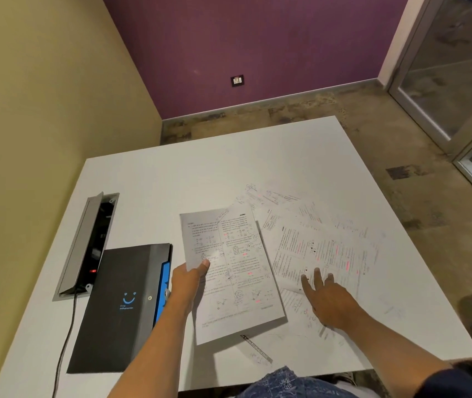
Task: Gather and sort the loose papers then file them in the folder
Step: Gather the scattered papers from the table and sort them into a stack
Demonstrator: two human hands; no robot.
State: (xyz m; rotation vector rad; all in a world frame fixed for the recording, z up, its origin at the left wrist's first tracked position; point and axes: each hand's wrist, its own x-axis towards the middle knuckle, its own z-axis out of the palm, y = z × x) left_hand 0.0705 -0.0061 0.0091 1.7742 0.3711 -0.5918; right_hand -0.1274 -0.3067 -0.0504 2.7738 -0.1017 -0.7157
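My left hand (pixel 188 280) pinches a few printed sheets (pixel 229 268) at their left edge, thumb on top, and holds them lifted above the white table (pixel 171 179). To the right, several loose printed papers (pixel 329 239) with pink highlights lie scattered and overlapping on the table. My right hand (pixel 326 297) reaches over them with straight, spread fingers, the fingertips on or just above one sheet. A black folder (pixel 119 308) with a blue inner edge and a smiley logo lies shut on the table to the left of my left hand.
An open cable box (pixel 88 245) is set into the table's left side, with a black cord (pixel 65 340) running toward the near edge. A ruler (pixel 257 350) lies near the front edge under the held sheets. Walls stand close on the left and behind.
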